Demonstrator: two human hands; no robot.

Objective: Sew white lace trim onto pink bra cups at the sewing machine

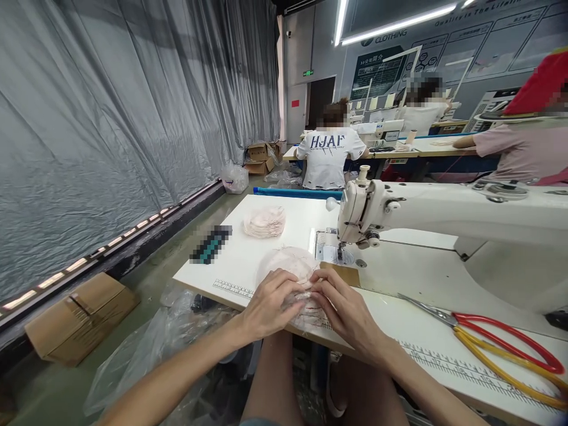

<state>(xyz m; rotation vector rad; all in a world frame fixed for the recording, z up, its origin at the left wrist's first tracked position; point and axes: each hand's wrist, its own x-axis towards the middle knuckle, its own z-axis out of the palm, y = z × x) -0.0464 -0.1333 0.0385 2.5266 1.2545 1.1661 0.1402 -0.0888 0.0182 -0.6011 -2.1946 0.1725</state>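
Note:
Both my hands are at a pale pink piece of thin fabric [286, 260] near the front edge of the sewing table. My left hand [273, 302] pinches its near edge between thumb and fingers. From the other side my right hand [339, 302] grips the same edge, fingers bent, close to my left. Gathered layers of the pale fabric hang between and below the hands, with loose threads on them. Just beyond to the right is the needle area of a white sewing machine [364, 213]. A stack of pale pink fabric pieces [264, 222] lies farther back on the table.
Scissors [452, 319] with red and yellow handles lie on the right of the table [231, 254]. A blurred dark object [210, 244] is at its left edge. A cardboard box [82, 316] and plastic bags stand on the left floor. Several people sit at machines ahead.

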